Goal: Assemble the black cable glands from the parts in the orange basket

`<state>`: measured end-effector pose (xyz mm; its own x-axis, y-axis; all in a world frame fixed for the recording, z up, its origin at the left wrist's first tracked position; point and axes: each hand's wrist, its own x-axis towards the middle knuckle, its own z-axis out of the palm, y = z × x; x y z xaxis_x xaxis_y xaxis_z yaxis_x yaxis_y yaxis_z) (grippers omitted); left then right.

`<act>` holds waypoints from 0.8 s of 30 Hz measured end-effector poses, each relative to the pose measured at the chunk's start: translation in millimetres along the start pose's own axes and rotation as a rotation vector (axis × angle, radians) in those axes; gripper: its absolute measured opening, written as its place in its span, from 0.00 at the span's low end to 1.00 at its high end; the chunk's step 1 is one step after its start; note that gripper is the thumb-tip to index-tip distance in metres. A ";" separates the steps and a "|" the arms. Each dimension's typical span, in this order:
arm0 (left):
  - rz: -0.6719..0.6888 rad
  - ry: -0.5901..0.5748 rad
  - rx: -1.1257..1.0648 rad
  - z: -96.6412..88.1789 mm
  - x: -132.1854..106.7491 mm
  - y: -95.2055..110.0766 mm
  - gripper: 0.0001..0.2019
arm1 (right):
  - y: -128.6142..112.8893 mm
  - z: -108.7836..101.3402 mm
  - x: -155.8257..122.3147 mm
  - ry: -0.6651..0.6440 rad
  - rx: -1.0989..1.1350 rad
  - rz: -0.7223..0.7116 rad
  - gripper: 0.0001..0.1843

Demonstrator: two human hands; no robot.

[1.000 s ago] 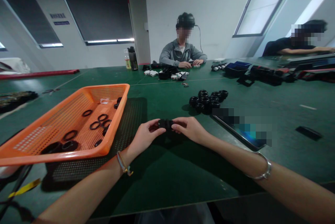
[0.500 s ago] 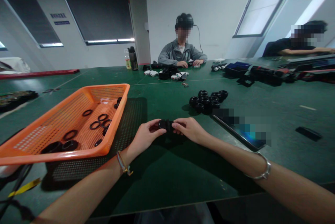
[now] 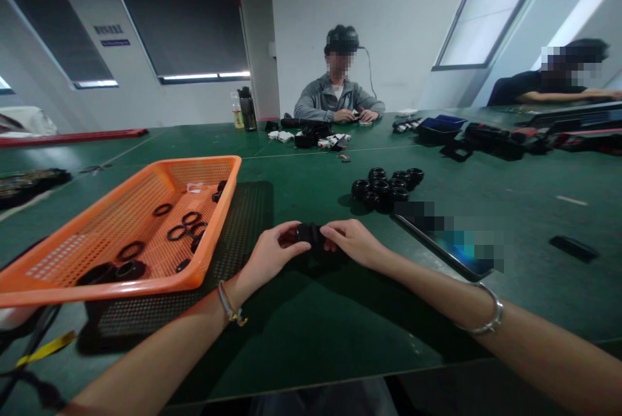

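Between my two hands, just above the green table, is a small black ribbed cylindrical part (image 3: 309, 233). My left hand (image 3: 278, 246) grips its left end between thumb and fingers. The fingertips of my right hand (image 3: 350, 240) are closed on its right end. Fingers cover both ends, so the part's full shape is hidden. Beyond my right hand sits a cluster of round black hollow parts (image 3: 380, 188). To the left, an orange perforated basket (image 3: 219, 234) holds several black rings (image 3: 176, 232) and some thicker black pieces (image 3: 130, 269).
A phone (image 3: 444, 247) lies right of my right hand, with a small black object (image 3: 573, 248) farther right. Across the green table (image 3: 301, 173), a person in a grey jacket (image 3: 321, 95) handles small parts. Another person (image 3: 544, 85) sits at far right. Bottles (image 3: 247, 110) stand at the back.
My hands and the black part have shifted very slightly to the right, with both grips kept. The person opposite has raised a hand a little.
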<state>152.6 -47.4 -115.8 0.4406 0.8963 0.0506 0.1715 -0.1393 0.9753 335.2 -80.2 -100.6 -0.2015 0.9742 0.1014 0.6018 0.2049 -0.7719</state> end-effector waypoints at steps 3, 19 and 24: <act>0.013 0.005 0.005 0.2 -0.3 0.2 0.21 | -1.2 -1.1 -0.6 -0.004 0.004 0.003 0.20; -0.061 0.047 -0.049 0.1 0.2 10.2 0.14 | 0.4 -9.3 -1.5 0.132 0.035 -0.248 0.19; -0.070 0.036 -0.108 1.0 0.5 10.7 0.14 | 1.3 -9.0 -1.5 0.129 0.016 -0.272 0.18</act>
<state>155.5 -48.8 -105.5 0.3989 0.9169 -0.0123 0.1036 -0.0317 0.9941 343.3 -80.5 -96.1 -0.2530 0.8879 0.3842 0.5264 0.4595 -0.7153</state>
